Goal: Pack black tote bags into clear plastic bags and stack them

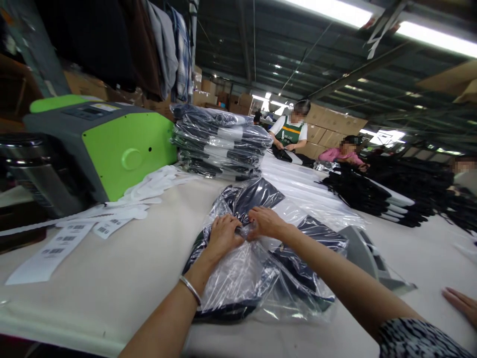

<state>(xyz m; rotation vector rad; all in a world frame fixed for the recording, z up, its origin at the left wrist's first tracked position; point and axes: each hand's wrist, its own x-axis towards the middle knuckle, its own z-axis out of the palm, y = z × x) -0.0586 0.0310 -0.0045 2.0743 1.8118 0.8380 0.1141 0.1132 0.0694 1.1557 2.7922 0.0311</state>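
A dark folded garment inside a clear plastic bag [257, 271] lies on the white table [122, 278] in front of me. My left hand [222, 234] rests on the bag's middle with its fingers curled, pinching the plastic. My right hand [265, 222] meets it from the right, fingers also closed on the same fold of plastic. A silver bangle [190, 289] sits on my left wrist.
A green and grey machine [100, 144] stands at the left, with barcode label strips [63, 241] before it. A stack of bagged garments [219, 141] rises behind. Another person's fingers [462, 303] lie at the right edge. Other people work at the far end beside dark garment piles [376, 196].
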